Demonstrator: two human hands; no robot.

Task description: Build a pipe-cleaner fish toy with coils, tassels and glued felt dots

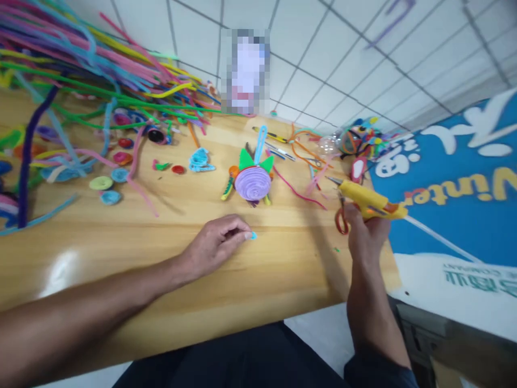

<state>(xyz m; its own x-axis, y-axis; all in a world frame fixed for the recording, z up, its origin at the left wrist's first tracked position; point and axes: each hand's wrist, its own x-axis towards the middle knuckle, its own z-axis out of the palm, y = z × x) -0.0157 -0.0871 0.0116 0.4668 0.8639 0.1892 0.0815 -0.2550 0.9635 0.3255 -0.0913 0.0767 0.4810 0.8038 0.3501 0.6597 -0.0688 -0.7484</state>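
Note:
Between the thumb and fingertips of my left hand [220, 242] is a small light-blue piece [253, 235], too small to make out in full. My right hand [365, 226] is wrapped round a yellow hot glue gun [367, 199], its nozzle pointing left over the table. Just beyond my left hand stands a pipe-cleaner figure with a purple coiled disc [253, 184], green triangular points [246, 160] and a light-blue loop [262, 141] on top. Scissors with red-orange handles [341, 221] lie beside the glue gun, partly hidden by it.
A heap of coloured pipe cleaners [100, 64] covers the back left of the wooden table [181, 307]. Several small coiled pieces [110, 197] lie in front of it. A yellow utility knife [270, 134] rests behind the figure. At the right is a blue printed board [452, 194].

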